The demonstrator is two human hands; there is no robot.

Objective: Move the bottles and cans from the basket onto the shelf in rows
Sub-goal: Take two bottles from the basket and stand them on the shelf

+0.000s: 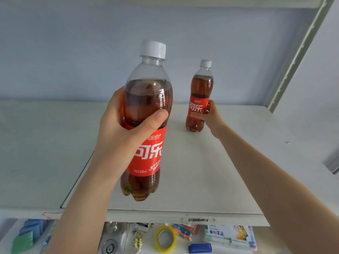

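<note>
Two cola bottles are in hand, both with white caps, red labels and dark drink up to the shoulder. The left grip (124, 129) is wrapped round the near cola bottle (146, 153) at its upper body, just above the label, with the thumb across the front. It holds the bottle upright in the air over the front part of the white shelf (238, 162). The right grip (207, 114) is clasped round the label of the far cola bottle (199, 87). That one stands upright toward the back of the shelf, its base seemingly down on the board. The basket is out of view.

Judging by the fill, each bottle is fairly heavy for its size and firm under the fingers. The smooth plastic may slide if held loosely. The narrow waist at or just above the label looks like the surest place to hold. The footed base should stand steady if lowered flat.

Below the shelf edge lie a yellow tape roll (165, 238) and a blue block (200, 248).
</note>
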